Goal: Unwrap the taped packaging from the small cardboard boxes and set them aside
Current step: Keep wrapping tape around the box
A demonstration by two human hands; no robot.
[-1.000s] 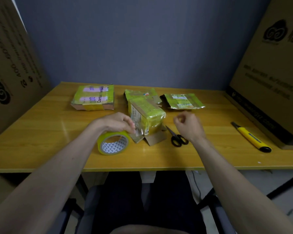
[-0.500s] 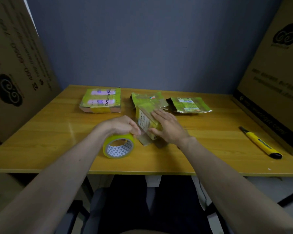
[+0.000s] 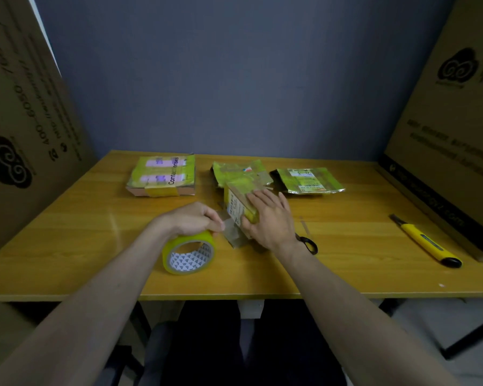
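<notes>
Right hand moved onto yellow-taped box, flap open.

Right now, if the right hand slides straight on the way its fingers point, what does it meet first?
The right hand lies flat on the small taped box, fingers pointing away and left. Going on, it would probably meet the crumpled green wrapping behind the box first; depth is unclear.

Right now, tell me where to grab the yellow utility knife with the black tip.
Grip the yellow utility knife around the middle of its long handle, coming straight down from above. It lies flat and alone on the wooden table, far from both hands, sides exposed; avoid its far, grey blade end.
</notes>
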